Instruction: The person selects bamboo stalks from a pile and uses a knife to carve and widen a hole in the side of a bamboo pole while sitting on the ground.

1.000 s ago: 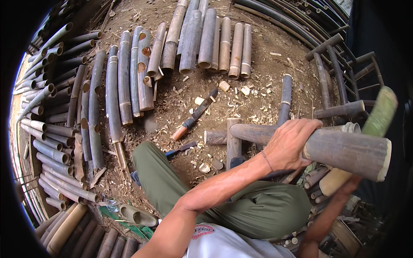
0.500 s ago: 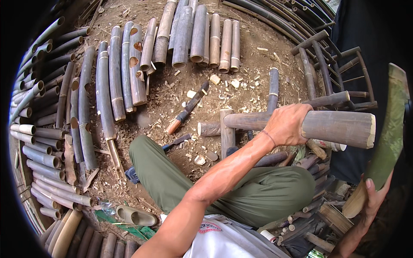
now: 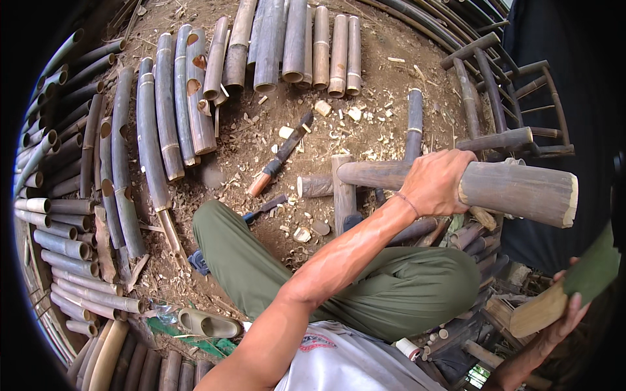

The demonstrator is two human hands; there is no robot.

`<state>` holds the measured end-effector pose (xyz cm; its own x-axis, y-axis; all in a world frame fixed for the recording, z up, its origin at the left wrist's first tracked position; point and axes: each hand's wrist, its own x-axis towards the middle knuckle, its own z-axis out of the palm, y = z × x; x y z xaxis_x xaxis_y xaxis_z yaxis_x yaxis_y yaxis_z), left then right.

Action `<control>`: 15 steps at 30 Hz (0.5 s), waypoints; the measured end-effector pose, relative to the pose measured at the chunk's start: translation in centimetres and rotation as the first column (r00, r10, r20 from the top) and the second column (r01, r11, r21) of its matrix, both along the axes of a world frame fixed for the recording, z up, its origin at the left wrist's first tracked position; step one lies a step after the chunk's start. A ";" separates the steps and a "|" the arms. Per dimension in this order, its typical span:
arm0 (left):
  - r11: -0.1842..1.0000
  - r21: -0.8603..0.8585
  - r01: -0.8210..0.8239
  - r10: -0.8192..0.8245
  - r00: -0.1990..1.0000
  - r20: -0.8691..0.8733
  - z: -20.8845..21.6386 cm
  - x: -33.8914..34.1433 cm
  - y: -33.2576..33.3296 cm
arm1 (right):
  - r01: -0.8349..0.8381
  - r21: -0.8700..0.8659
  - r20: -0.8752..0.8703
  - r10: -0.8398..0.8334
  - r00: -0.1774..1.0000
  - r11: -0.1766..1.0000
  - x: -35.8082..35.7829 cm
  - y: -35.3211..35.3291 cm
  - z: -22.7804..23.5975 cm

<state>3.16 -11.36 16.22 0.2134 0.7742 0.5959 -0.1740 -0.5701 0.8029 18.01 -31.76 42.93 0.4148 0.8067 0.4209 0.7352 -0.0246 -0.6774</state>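
Observation:
My left hand is closed around a grey-brown bamboo tube, just left of its thick, pale-rimmed end. A narrower length extends leftward from my fist to an upright wooden post; whether it is one piece with the tube is hidden by the hand. At the lower right, my right hand grips a green bamboo piece with a pale, bare end. That piece is tilted and stands apart from the tube. Its upper end fades into the dark rim.
A machete and a blue-handled blade lie on the chip-strewn dirt. Cut bamboo tubes stand in rows ahead and to the left. A bamboo frame is at the right, a tan slipper at the lower left.
My right hand has lowered the green bamboo piece and tipped it away toward the right edge. My left hand keeps its grip on the tube. The view has shifted slightly.

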 end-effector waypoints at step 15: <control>1.000 0.020 -0.015 0.015 1.000 -0.008 -0.9 0.0 0.3 | -0.086 -0.207 -0.172 0.050 0.984 0.975 0.4 -0.8 -3.1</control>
